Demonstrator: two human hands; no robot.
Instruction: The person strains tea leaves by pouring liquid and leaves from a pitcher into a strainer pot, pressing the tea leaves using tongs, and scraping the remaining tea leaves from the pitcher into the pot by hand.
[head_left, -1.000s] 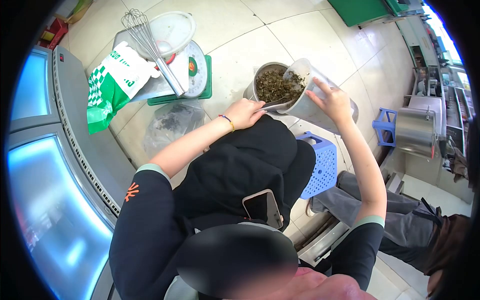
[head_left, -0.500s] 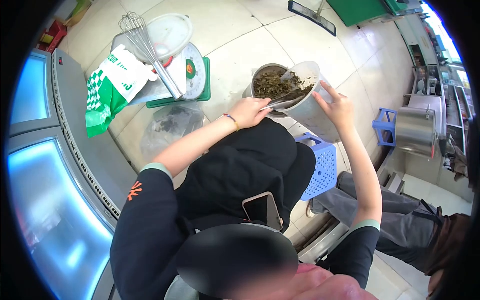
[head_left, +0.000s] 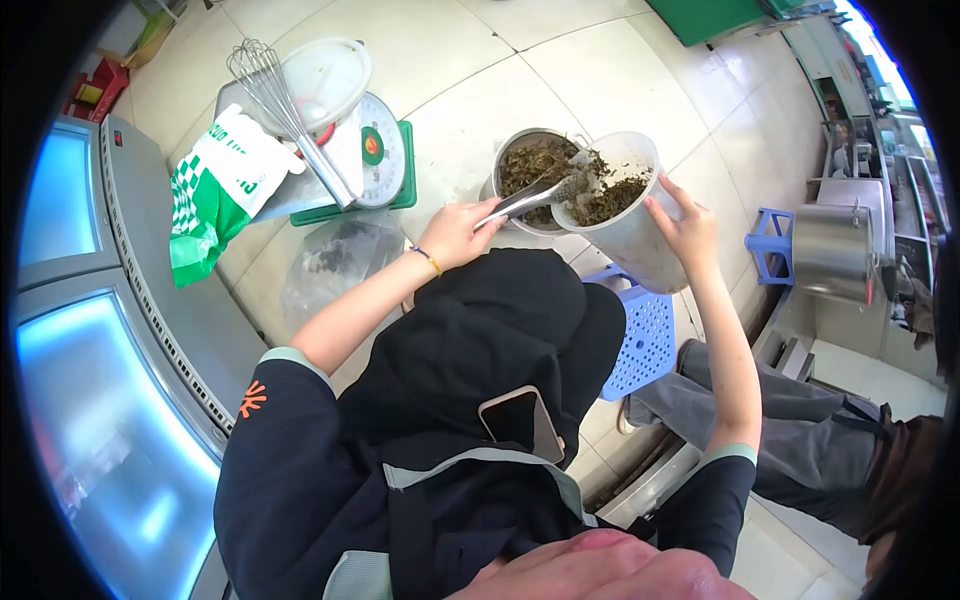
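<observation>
My left hand [head_left: 457, 232] is closed round the handle end of metal tongs [head_left: 522, 202]. Their far end reaches to the mouth of a translucent plastic bucket [head_left: 632, 245], among dark wet leaves [head_left: 612, 197] that look like tea leaves. With fingers and thumb on its rim and outer wall, my right hand [head_left: 690, 228] holds the bucket tilted. Its mouth leans over a round metal pot [head_left: 490, 187] on the floor. More of the leaves [head_left: 535, 162] fill the pot, partly hidden by the tongs and bucket.
A whisk [head_left: 300, 125] and a plastic lid [head_left: 330, 80] lie on a green dial scale [head_left: 405, 165], beside a green-and-white bag [head_left: 225, 180]. A clear bag [head_left: 335, 265] rests below. A blue stool [head_left: 645, 345] stands near my knees. Another person's legs [head_left: 770, 420] are at right.
The bucket's mouth has turned further into view, showing more leaves inside. My left hand has drawn back slightly left and down with the tongs, and my right hand has shifted slightly.
</observation>
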